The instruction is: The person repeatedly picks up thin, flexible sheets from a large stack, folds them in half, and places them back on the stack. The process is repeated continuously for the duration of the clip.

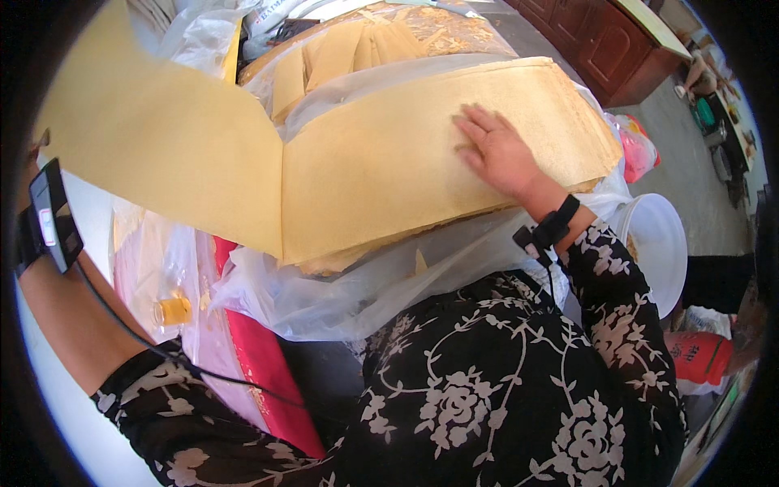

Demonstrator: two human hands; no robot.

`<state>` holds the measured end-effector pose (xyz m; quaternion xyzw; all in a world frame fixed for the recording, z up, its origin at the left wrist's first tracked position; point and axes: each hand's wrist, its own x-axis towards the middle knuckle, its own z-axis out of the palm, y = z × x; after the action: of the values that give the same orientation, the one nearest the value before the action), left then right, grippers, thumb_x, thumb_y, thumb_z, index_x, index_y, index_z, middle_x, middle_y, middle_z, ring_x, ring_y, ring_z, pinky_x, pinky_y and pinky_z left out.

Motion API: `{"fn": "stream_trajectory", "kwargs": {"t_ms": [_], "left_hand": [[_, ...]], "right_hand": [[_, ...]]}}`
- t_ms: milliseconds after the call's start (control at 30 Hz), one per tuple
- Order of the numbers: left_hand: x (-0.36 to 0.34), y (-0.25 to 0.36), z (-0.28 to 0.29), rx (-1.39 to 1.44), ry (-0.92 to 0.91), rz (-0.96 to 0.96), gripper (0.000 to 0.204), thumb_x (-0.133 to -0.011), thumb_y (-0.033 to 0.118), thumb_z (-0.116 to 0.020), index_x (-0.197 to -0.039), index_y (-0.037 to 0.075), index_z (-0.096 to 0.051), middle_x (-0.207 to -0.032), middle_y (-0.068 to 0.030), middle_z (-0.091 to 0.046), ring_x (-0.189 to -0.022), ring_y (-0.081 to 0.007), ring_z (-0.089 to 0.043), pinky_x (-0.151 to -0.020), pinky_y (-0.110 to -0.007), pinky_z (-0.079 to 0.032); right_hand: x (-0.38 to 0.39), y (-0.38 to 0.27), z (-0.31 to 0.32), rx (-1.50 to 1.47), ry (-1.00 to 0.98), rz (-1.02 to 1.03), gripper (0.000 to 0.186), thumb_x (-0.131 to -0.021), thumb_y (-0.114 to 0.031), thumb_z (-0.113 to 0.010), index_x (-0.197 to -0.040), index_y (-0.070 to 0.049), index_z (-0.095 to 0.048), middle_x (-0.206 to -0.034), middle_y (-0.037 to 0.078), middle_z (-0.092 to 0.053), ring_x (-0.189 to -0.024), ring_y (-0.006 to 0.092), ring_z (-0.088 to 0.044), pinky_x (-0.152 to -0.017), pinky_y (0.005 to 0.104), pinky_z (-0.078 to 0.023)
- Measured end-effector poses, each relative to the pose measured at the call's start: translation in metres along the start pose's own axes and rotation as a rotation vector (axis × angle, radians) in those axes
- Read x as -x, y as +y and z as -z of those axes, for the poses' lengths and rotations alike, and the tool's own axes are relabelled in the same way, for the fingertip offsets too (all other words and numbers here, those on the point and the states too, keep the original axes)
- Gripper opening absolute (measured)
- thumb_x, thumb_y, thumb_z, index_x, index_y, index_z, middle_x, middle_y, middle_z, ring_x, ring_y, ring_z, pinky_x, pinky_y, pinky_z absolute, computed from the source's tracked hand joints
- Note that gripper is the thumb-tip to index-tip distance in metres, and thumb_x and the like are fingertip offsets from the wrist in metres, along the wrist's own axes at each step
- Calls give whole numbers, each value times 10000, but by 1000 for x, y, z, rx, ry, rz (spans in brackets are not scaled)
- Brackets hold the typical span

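Observation:
A stack of thin yellow-tan sheets (381,162) with ragged, crumbly edges lies on clear plastic film in front of me. My right hand (499,154) is over its right half, palm down and fingers spread, slightly blurred. At the left, a large yellow-tan sheet (162,146) of the same kind rises at an angle, its lower right corner meeting the stack. My left hand (38,144) is at that sheet's outer edge near the dark rim; a fingertip shows there, and most of the hand is hidden.
Cut strips (337,57) and shavings lie behind the stack. Plastic film (300,292) hangs over the near edge. A small jar with amber contents (172,311) stands at lower left by a red strip (260,365). On the right are a white bucket (659,252) and a brown cabinet (596,45).

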<state>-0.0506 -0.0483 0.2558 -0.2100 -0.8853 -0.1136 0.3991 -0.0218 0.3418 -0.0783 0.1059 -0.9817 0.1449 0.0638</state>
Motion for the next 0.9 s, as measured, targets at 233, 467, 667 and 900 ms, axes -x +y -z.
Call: {"fn": "stream_trajectory", "kwargs": {"t_ms": [233,467,667,900], "left_hand": [[32,164,-139,273,-262,-305,334,-873,210,-749,-1104,-6,-641,-978,-124,-708,-933,-298,-702,-838,-397,-553],[142,246,-154,1038,-325,-331,348,-880,260,-741,-1147,50,-665,-914,-126,-684,-838,-359,-670,-762,-457,-550],[233,204,-174,1136,-741,-292,107,-922,190,-687,-992,109,-693,-924,-103,-697,-887,-326,-676,-842,-455,-535],[274,182,-213,878,-637,-197,303,-911,185,-706,-1175,38,-690,-1292,-167,-660,-1252,-341,-599,-1089,-437,-459]], "right_hand": [[46,-68,11,-1072,5,248,1037,-854,-301,-855,-1647,-53,-236,-1634,203,-409,-1506,343,-414,-1187,493,-396],[67,-27,6,-1666,6,-230,759,-1012,-529,-585,-1602,-124,-332,-1570,105,-461,-1418,286,-496,-1169,463,-405],[55,-8,23,-2051,5,-639,770,-986,-703,-520,-1486,-119,-477,-1336,106,-636,-1178,257,-643,-1012,482,-506],[48,15,23,-1471,176,-604,614,-1006,-562,-612,-1428,-119,-553,-1265,70,-665,-1092,208,-658,-883,405,-578]]}}
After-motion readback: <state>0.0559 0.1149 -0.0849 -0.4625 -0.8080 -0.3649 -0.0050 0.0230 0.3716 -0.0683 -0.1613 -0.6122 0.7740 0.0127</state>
